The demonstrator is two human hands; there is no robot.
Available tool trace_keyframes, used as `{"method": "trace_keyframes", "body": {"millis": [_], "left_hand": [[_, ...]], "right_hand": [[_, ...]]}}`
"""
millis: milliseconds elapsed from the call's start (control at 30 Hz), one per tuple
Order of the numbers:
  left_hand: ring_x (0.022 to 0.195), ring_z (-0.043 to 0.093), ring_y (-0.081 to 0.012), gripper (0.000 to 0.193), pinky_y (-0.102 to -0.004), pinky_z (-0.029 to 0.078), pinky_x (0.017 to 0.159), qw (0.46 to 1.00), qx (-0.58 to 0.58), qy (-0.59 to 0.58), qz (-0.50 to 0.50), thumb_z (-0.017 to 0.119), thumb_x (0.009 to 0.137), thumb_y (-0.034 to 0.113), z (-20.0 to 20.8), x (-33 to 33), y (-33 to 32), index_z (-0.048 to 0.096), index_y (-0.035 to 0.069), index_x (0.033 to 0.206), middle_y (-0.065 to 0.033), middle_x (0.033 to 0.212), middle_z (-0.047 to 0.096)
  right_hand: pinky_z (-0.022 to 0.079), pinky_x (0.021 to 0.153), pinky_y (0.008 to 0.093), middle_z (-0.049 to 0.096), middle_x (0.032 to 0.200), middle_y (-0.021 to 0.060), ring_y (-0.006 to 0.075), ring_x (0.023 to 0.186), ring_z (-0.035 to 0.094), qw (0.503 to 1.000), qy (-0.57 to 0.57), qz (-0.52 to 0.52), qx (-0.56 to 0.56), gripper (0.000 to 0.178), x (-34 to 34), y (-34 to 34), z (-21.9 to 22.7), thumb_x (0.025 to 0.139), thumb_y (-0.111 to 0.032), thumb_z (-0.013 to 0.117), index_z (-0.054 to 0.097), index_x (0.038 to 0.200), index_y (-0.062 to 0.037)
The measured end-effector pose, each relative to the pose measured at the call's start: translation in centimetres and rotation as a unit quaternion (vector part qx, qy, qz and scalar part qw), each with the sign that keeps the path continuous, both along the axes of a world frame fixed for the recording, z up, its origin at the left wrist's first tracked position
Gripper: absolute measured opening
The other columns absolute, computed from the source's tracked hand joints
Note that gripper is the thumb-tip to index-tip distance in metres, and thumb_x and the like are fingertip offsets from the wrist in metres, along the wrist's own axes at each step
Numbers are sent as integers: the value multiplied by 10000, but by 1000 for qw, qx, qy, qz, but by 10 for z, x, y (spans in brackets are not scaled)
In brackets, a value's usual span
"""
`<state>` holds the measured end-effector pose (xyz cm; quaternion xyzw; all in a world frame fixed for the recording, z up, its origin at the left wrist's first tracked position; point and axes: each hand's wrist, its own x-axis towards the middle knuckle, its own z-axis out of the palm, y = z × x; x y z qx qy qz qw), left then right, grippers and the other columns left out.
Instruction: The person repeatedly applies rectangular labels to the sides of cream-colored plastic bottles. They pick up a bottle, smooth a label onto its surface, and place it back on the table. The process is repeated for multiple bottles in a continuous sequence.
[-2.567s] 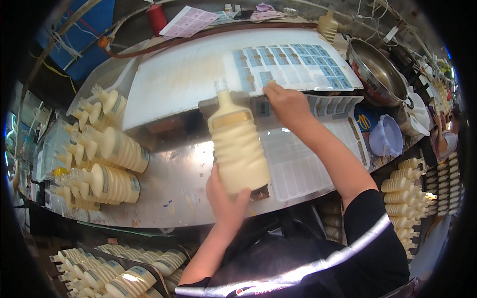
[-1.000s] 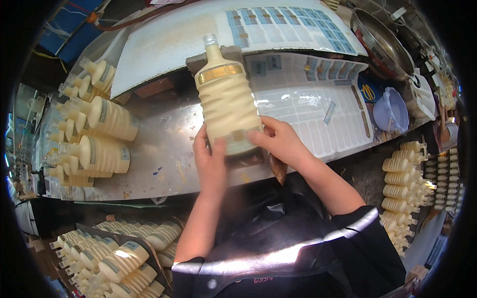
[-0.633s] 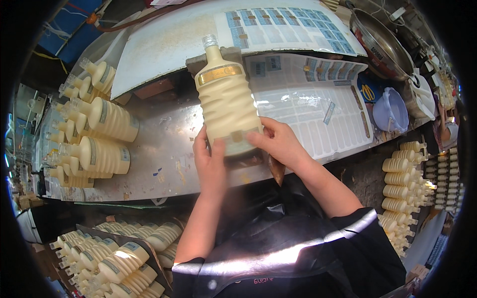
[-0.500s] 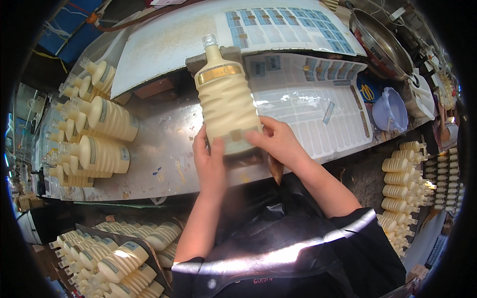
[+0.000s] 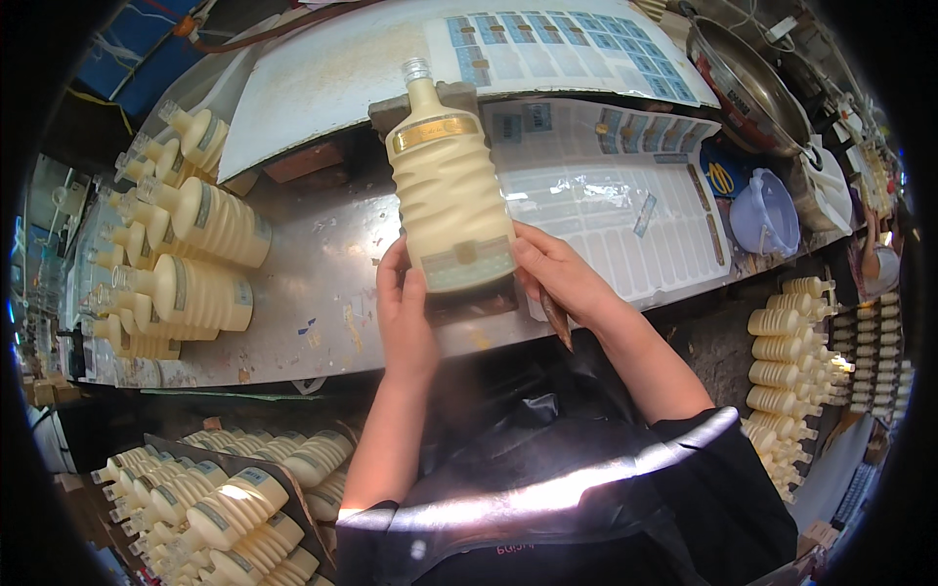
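Observation:
A cream-coloured ribbed bottle (image 5: 449, 186) lies on a dark block on the metal bench (image 5: 322, 293), its clear neck pointing away from me. It carries a gold band near the shoulder and a small label near its base. My left hand (image 5: 405, 317) holds the bottle's lower left side. My right hand (image 5: 552, 278) presses the lower right side by the label, with a thin brown stick tucked under its fingers.
Label sheets (image 5: 606, 186) lie right of the bottle, another sheet (image 5: 576, 44) on a white board behind. Cream bottles are stacked at left (image 5: 191, 254), in a crate below (image 5: 234, 498) and at right (image 5: 791, 352). A metal pan (image 5: 747, 83) and lilac tub (image 5: 767, 215) stand at right.
Earlier my right hand was reaching to the label sheet while the left held the bottle. Now both hands are on the bottle's base, which lies flat; in the last second almost nothing moved.

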<state>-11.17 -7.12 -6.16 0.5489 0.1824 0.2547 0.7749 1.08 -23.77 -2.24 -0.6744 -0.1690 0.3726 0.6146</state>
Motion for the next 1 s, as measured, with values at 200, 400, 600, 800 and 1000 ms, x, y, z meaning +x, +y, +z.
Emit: {"method": "trace_keyframes", "body": {"millis": [200,400,600,800,1000], "left_hand": [[1273,496,-200,456,-362,383,1119,1000,-7,15,13,544,1046,183,8,4,-7,431,15,1455,-118,1383,524],[1319,471,-193,460,-359,345,1158,1000,-8,-10,21,611,1021,192,1,6,-6,485,29,1432,-90,1398,518],[1299,490,-215,522,-364,391,1114,997,-75,-18,11,570,1024,213,5,3,-3,406,1,1472,-128,1399,510],[1304,497,-273,842,-405,411,1112,976,211,54,-14,815,774,165,-13,-6,8,417,30,1504,-129,1384,494],[1186,566,-312,803,-445,421,1060,922,372,74,80,915,680,237,-2,-1,1,581,72,1392,-112,1252,602]], "right_hand": [[398,588,192,583,846,-54,27,664,446,999,-31,-31,20,542,-7,4,-10,1072,-408,559,535,1480,-51],[399,600,190,582,854,-51,28,669,453,999,-28,-34,30,547,-7,6,-9,1066,-423,567,551,1463,-46],[403,600,191,546,816,-46,35,657,466,999,30,-33,-2,570,2,-1,0,1080,-467,496,556,1462,-49],[461,812,248,640,1063,12,92,903,538,998,33,-49,-7,470,-1,-2,12,1065,-348,545,609,1397,-21],[411,654,200,583,882,-50,35,745,462,997,53,-50,-16,461,-2,-3,4,1063,-343,561,607,1418,-52]]}}
